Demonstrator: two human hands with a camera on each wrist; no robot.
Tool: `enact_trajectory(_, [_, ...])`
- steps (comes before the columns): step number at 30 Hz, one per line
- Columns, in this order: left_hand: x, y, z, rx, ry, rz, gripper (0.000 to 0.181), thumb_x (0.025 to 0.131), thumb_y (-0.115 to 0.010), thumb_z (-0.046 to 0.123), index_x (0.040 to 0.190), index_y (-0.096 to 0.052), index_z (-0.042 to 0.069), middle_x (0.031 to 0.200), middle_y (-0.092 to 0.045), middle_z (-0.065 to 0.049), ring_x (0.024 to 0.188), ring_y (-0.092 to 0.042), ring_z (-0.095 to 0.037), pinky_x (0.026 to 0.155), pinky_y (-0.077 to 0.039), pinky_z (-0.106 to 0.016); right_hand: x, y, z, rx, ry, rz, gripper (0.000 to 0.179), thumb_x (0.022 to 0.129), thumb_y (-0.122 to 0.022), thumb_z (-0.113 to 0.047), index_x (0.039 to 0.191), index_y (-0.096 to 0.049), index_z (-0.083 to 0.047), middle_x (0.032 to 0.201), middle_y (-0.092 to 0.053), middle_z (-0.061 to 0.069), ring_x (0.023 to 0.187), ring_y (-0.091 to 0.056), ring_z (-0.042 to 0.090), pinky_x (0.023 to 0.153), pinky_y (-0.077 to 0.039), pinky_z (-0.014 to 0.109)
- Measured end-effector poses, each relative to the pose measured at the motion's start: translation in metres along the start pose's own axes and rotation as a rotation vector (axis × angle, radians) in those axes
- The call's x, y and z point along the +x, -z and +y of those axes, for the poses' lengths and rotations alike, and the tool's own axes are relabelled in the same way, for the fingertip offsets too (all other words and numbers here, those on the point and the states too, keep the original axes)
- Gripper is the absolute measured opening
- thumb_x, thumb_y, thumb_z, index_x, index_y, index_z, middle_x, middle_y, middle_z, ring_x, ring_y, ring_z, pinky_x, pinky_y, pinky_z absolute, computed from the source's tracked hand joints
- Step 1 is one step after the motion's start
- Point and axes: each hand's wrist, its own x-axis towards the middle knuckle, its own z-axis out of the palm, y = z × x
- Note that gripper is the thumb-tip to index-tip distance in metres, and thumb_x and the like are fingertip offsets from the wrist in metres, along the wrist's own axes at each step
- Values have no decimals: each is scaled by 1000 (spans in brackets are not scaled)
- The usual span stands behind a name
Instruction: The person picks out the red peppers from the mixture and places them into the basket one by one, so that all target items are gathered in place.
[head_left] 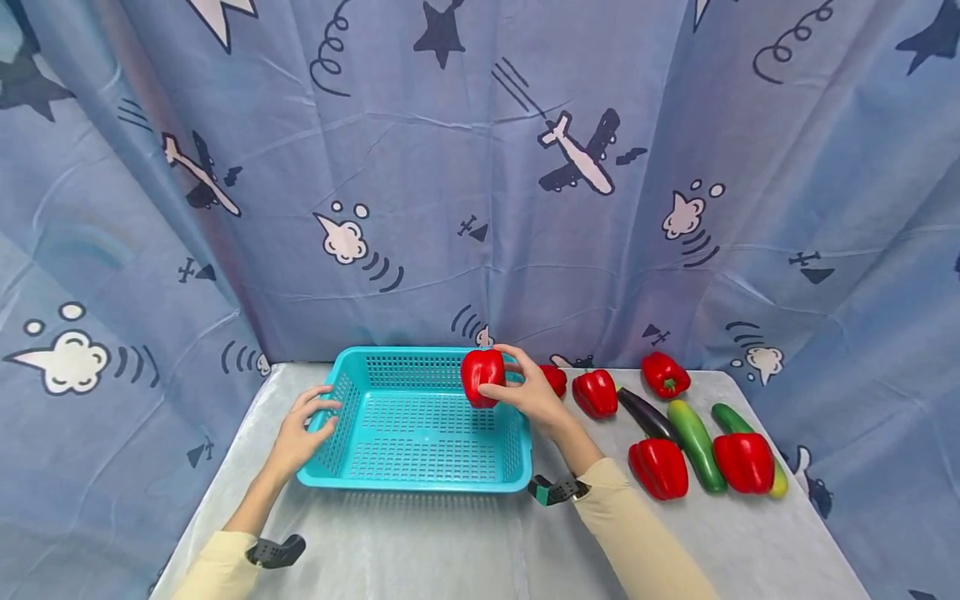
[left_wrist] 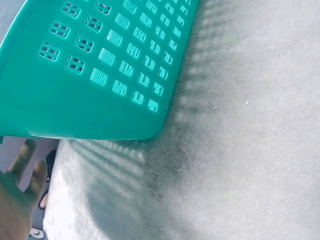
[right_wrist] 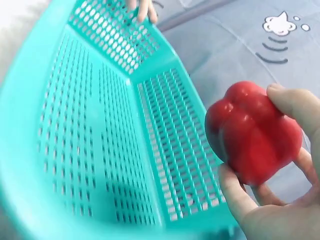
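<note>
My right hand (head_left: 534,398) grips a red bell pepper (head_left: 482,377) over the right end of a turquoise plastic basket (head_left: 414,485). In the right wrist view, thumb and fingers reach around the pepper (right_wrist: 252,132), beside the basket's perforated long wall (right_wrist: 177,145). Nothing lies on the basket's slotted floor. At the basket's left rim is my left hand (head_left: 296,433), its fingers spread and loosely bent, the fingertips reaching over the rim. The left wrist view shows part of this hand (left_wrist: 17,200) just below the basket's outer wall (left_wrist: 75,110).
Right of the basket lie more red bell peppers (head_left: 595,393), a dark eggplant (head_left: 648,413), a green zucchini (head_left: 697,446) and a cucumber (head_left: 731,419). One pepper (head_left: 553,380) is partly behind my right hand. A patterned blue curtain (head_left: 450,208) hangs behind the pale table (head_left: 420,550).
</note>
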Motion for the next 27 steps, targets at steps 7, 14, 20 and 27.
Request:
enact_trajectory(7, [0, 1, -1, 1, 0, -1, 22, 92, -68, -6, 114, -70, -4, 147, -46, -19, 138, -36, -45, 99, -33, -72, 15, -26, 1, 73, 59, -116, 73, 88, -81, -13, 151, -46, -13, 143, -46, 19, 122, -54, 41, 88, -54, 55])
enact_trajectory(14, [0, 0, -3, 1, -36, 3, 22, 91, -68, -8, 112, -70, -6, 145, -46, -22, 137, -37, -47, 101, -34, -69, 28, -47, 6, 39, 64, -157, 71, 87, -81, -14, 151, -49, -12, 143, -49, 17, 132, -42, 40, 86, -55, 53])
enact_trajectory(20, [0, 0, -1, -3, -24, -2, 21, 91, -68, -7, 113, -69, -6, 146, -46, -22, 138, -36, -47, 100, -34, -69, 36, -62, 11, 42, 43, -167, 71, 90, -79, -16, 152, -46, -8, 144, -49, 21, 130, -45, 42, 88, -54, 55])
enact_trajectory(27, [0, 0, 0, -6, -14, 1, 21, 92, -68, -6, 112, -70, -5, 146, -46, -20, 139, -35, -46, 99, -36, -67, 48, -83, 24, 75, -42, -177, 72, 87, -83, -14, 150, -49, -7, 141, -50, 22, 127, -48, 42, 91, -51, 59])
